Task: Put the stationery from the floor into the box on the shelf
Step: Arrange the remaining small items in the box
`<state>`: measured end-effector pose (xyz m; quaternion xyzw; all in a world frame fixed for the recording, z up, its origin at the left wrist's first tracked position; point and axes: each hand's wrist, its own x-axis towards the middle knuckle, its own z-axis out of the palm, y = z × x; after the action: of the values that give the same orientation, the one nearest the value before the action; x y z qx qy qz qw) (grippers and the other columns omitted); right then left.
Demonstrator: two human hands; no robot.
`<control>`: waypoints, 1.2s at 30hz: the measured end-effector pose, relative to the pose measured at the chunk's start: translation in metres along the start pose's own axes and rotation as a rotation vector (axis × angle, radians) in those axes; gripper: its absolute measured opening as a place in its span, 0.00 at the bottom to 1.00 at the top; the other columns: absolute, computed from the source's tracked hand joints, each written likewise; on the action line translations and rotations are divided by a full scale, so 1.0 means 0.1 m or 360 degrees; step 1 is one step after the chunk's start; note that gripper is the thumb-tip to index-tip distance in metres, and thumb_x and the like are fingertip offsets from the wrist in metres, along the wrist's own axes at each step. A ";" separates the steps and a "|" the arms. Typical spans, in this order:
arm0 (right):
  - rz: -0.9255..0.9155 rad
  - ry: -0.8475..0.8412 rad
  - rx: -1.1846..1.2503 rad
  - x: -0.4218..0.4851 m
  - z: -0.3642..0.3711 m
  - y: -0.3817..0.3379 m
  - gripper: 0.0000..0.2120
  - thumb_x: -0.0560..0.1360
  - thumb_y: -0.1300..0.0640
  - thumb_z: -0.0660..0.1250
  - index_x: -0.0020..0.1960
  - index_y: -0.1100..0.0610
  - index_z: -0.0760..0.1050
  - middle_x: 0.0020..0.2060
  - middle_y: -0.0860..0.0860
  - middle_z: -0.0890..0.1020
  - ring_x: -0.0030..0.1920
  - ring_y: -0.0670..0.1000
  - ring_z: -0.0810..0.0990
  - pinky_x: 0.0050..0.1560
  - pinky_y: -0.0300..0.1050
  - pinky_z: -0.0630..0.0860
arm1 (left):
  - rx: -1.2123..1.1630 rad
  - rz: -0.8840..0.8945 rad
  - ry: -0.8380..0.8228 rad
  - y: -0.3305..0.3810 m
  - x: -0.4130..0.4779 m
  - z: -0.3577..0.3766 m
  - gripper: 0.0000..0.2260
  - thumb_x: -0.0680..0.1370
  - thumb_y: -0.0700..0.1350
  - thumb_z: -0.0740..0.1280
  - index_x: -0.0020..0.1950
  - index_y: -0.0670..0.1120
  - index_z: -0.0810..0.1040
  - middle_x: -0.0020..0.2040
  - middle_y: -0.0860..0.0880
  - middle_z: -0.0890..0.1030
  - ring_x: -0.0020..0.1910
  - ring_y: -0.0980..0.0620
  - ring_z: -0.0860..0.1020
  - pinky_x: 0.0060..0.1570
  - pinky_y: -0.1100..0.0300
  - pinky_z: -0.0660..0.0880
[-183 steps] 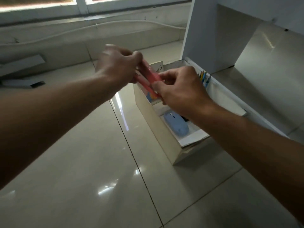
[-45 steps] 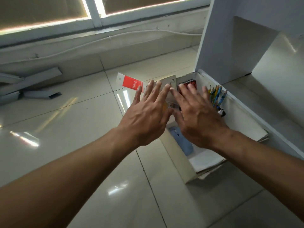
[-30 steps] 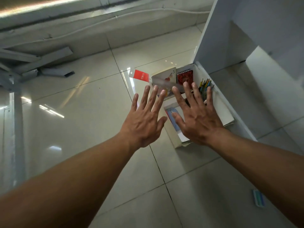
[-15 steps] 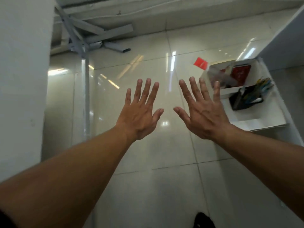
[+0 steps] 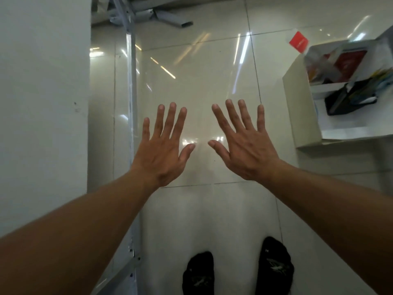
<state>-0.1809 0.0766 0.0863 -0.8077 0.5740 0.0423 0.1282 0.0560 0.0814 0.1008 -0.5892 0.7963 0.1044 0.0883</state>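
My left hand (image 5: 164, 147) and my right hand (image 5: 246, 145) are held out side by side over the tiled floor, fingers spread and straight, holding nothing. The white box (image 5: 297, 107) sits at the right edge of the head view, well apart from both hands. Inside it I see a red notebook (image 5: 348, 60), a black pencil case (image 5: 348, 101) with coloured pens, and some blurred packets. A red and white packet (image 5: 298, 42) sticks up at the box's far corner.
A white wall or panel (image 5: 42, 103) fills the left side. A grey metal frame (image 5: 129, 60) runs along it, with more metal legs at the top. My two feet in black socks (image 5: 238, 271) stand on the glossy tiles at the bottom.
The view has swung down and left, so the box has slid to the right edge. Both hands pulled away from the box and stay spread and empty. My feet came into sight.
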 end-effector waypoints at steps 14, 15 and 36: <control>0.0579 -0.0051 0.0018 -1.37 0.37 0.73 0.38 0.82 0.32 0.43 0.84 0.51 0.37 0.84 0.59 0.46 0.83 0.64 0.46 0.77 0.74 0.46 | -0.0113 0.0552 -0.0070 1.45 -0.06 0.38 0.35 0.83 0.67 0.45 0.83 0.52 0.35 0.83 0.47 0.36 0.82 0.44 0.37 0.79 0.36 0.45; 0.0636 -0.0064 0.0020 -1.51 0.41 0.79 0.39 0.82 0.32 0.43 0.84 0.51 0.37 0.84 0.59 0.46 0.83 0.65 0.46 0.77 0.74 0.46 | -0.0122 0.0578 -0.0090 1.58 -0.05 0.39 0.35 0.83 0.67 0.44 0.83 0.52 0.33 0.83 0.47 0.35 0.82 0.44 0.36 0.79 0.37 0.44; 0.1586 -0.0169 0.0291 -3.45 0.89 1.26 0.38 0.81 0.32 0.39 0.82 0.48 0.28 0.84 0.57 0.39 0.83 0.60 0.39 0.80 0.68 0.44 | -0.0084 0.1031 -0.0331 3.49 -0.54 1.04 0.34 0.82 0.67 0.38 0.81 0.52 0.30 0.82 0.46 0.31 0.80 0.43 0.31 0.79 0.37 0.44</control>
<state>-0.4087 0.3764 0.0554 -0.4181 0.8835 0.0890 0.1915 -0.2603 0.2585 0.0366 -0.2939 0.9259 0.2072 0.1159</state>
